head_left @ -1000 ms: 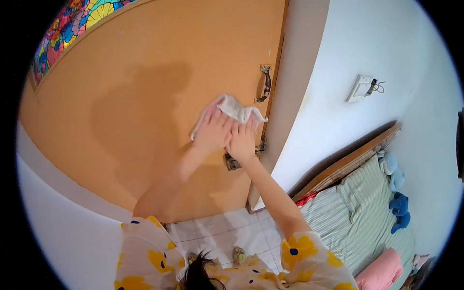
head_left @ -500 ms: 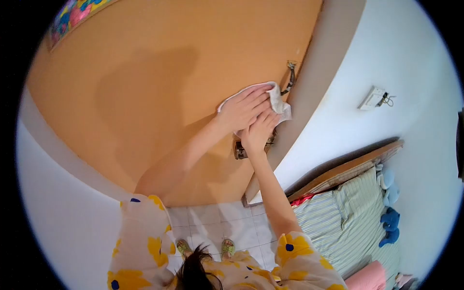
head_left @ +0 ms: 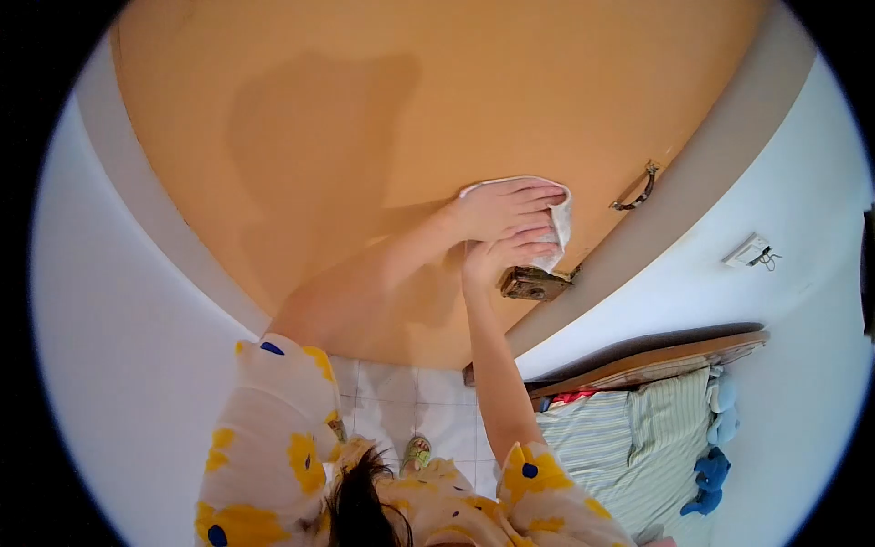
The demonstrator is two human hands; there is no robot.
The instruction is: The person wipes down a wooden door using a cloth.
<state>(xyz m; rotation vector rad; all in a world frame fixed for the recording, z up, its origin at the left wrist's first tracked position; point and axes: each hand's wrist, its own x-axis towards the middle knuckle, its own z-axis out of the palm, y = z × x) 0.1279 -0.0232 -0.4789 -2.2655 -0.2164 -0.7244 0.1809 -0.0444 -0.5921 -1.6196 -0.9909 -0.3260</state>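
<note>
Both palms press a white cloth (head_left: pixel 562 219) flat against the orange door (head_left: pixel 492 100). My left hand (head_left: pixel 510 209) lies over its upper part, fingers extended to the right. Just below, my right hand (head_left: pixel 509 252) rests on the cloth's lower part, its fingers also stretched out. The two hands touch or nearly touch. A worn metal lock (head_left: pixel 534 283) is directly under my right hand. Farther right on the door is a dark curved handle (head_left: pixel 647 187). The cloth's right edge hangs a little loose beyond the fingertips.
A grey door frame (head_left: pixel 674 219) runs along the door's right side. On the white wall is a switch plate (head_left: pixel 748 251) with loose wires. A bed (head_left: pixel 592 447) with striped covers and a blue stuffed toy (head_left: pixel 709 479) stands at the lower right, beside the tiled floor (head_left: pixel 387 410).
The view has shifted and turned, so the handle, switch and bed appear elsewhere. Both hands have moved with the cloth across the door and are now just above the lock.
</note>
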